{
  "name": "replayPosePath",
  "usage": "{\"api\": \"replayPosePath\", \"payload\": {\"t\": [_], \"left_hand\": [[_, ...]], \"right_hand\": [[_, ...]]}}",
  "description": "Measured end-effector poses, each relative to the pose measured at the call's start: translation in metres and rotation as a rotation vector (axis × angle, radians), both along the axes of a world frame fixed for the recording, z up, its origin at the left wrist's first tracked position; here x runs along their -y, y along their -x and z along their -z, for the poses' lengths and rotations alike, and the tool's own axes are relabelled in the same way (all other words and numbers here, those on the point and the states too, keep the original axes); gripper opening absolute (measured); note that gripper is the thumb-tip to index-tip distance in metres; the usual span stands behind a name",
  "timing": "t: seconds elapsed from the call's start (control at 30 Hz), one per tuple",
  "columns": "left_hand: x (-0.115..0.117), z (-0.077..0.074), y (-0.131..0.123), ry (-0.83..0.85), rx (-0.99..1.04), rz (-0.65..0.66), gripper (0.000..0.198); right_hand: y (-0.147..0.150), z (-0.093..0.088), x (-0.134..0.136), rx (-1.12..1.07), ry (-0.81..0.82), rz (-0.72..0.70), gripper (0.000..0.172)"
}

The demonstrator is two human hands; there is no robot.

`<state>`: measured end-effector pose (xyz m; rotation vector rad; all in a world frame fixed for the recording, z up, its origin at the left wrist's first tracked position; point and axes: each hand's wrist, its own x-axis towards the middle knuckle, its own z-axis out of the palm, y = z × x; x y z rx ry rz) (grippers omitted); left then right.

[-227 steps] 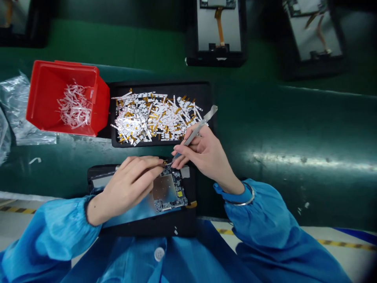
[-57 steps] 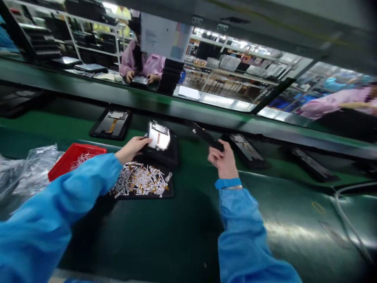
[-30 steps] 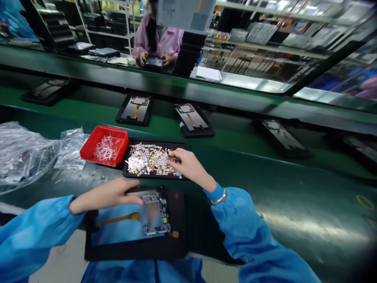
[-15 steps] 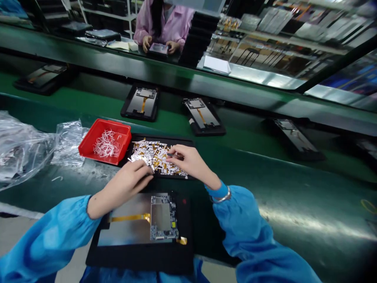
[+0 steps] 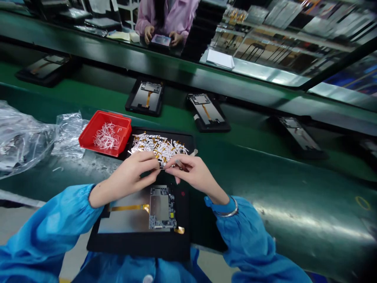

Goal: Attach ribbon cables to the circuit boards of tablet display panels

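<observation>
My left hand (image 5: 134,173) is closed in a pinch at the near edge of a black tray (image 5: 193,138). Its fingertips almost meet those of my right hand (image 5: 193,171), which grips a slim greyish tool (image 5: 178,162) whose kind I cannot make out. What the left fingers pinch is too small to tell. Many small white and gold flex strips (image 5: 165,146) lie heaped in the tray. Below my hands, an opened tablet (image 5: 123,220) lies on a black pad, showing a metal back, a circuit board (image 5: 160,208) and an orange ribbon cable (image 5: 126,207).
A red bin (image 5: 123,135) with white peeled strips (image 5: 106,136) stands left of the tray. Clear plastic bags (image 5: 23,137) lie farther left. Several opened tablets (image 5: 206,112) rest on the green belt (image 5: 100,92) beyond. A person in pink (image 5: 167,17) sits across, holding a device.
My right hand has drawn back from the heap of strips toward me, its fingertips now close to my left hand's. The left hand has risen slightly and shifted right. The view has tilted a little.
</observation>
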<state>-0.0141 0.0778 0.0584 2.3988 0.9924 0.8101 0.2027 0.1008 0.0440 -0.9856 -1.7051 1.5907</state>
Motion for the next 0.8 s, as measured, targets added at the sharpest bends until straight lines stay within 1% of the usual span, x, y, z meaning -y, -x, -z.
{"api": "replayPosePath", "payload": {"t": [0.1, 0.2, 0.33, 0.4, 0.43, 0.53, 0.6, 0.63, 0.7, 0.77, 0.8], "left_hand": [[0.005, -0.002, 0.000, 0.011, 0.047, -0.039, 0.015], [0.012, -0.001, -0.001, 0.028, 0.095, -0.070, 0.012], [0.020, -0.001, -0.004, 0.093, 0.166, -0.053, 0.010], [0.023, -0.004, -0.004, 0.131, 0.237, -0.050, 0.004], [0.025, -0.006, -0.004, 0.157, 0.277, -0.052, 0.005], [0.028, -0.010, -0.004, 0.283, 0.373, -0.066, 0.009], [0.028, -0.011, -0.003, 0.414, 0.410, -0.086, 0.012], [0.028, -0.011, -0.003, 0.505, 0.424, -0.093, 0.014], [0.028, -0.009, -0.003, 0.741, 0.455, -0.094, 0.020], [0.028, -0.007, -0.003, 0.949, 0.485, -0.078, 0.025], [0.028, -0.007, -0.004, 1.020, 0.494, -0.071, 0.025]], "right_hand": [[0.006, -0.001, 0.009, 0.007, 0.021, 0.023, 0.023], [0.014, -0.004, 0.018, -0.121, 0.060, 0.130, 0.029], [0.024, -0.005, 0.031, -0.288, 0.033, 0.220, 0.023], [0.028, -0.005, 0.036, -0.328, -0.017, 0.253, 0.020], [0.029, -0.005, 0.038, -0.338, -0.055, 0.273, 0.019], [0.032, -0.005, 0.042, -0.329, -0.214, 0.306, 0.018], [0.030, -0.005, 0.043, -0.295, -0.360, 0.301, 0.014], [0.028, -0.005, 0.043, -0.263, -0.449, 0.283, 0.011], [0.022, -0.004, 0.044, -0.155, -0.659, 0.209, 0.009], [0.015, -0.003, 0.045, -0.014, -0.868, 0.106, 0.018], [0.011, -0.002, 0.046, 0.056, -0.945, 0.060, 0.022]]}}
